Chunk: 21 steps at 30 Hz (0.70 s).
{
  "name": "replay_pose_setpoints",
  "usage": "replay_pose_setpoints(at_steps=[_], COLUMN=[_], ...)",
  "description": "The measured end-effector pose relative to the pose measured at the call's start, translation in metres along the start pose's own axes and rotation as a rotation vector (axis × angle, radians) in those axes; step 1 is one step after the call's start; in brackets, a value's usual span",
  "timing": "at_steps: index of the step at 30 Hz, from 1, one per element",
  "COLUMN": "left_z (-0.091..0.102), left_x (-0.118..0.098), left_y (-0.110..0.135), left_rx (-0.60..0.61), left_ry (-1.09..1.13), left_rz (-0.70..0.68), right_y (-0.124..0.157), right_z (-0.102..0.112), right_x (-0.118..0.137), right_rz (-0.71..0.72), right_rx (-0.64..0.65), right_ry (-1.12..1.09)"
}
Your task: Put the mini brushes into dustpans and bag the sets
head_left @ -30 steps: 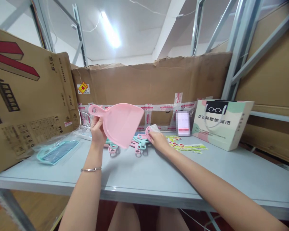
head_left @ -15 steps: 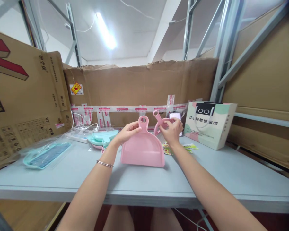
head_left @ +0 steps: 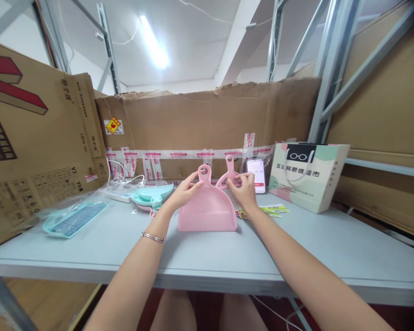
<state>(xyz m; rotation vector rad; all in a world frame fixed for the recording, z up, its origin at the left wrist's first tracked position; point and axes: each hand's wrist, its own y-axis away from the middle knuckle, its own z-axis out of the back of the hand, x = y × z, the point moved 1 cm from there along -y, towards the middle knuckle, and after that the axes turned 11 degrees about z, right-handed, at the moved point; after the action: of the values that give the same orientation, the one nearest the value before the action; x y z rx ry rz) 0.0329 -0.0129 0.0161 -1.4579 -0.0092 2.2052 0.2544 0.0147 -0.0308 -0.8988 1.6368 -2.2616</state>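
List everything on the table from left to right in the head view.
Bagged teal piece → white power strip → teal dustpans → pink dustpan → phone → paper bag.

Your left hand [head_left: 183, 192] pinches the ring handle of the pink dustpan [head_left: 207, 211], which rests on the tabletop [head_left: 296, 250] with its handle end away from you. Your right hand [head_left: 244, 193] grips a pink brush [head_left: 228, 174] just beside that handle, loop upward. Teal dustpans [head_left: 152, 193] lie left of your left hand. A phone [head_left: 255, 176] and a paper bag [head_left: 307, 181] stand beyond your right.
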Motion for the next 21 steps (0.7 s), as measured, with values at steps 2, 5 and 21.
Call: replay_pose_setpoints(at_steps=[2, 5, 21], left_z=[0.0, 0.001, 0.003], left_x=[0.0, 0.001, 0.008], left_y=[0.0, 0.001, -0.002], left_rx=[-0.007, -0.016, -0.038], left_ry=[-0.007, -0.012, 0.021], left_rz=[-0.003, -0.003, 0.044], right_y=[0.002, 0.002, -0.008], right_z=[-0.001, -0.003, 0.0], right_x=[0.001, -0.002, -0.008], right_rz=[0.011, -0.003, -0.28], right_rx=[0.002, 0.01, -0.034], right_ry=[-0.001, -0.025, -0.208])
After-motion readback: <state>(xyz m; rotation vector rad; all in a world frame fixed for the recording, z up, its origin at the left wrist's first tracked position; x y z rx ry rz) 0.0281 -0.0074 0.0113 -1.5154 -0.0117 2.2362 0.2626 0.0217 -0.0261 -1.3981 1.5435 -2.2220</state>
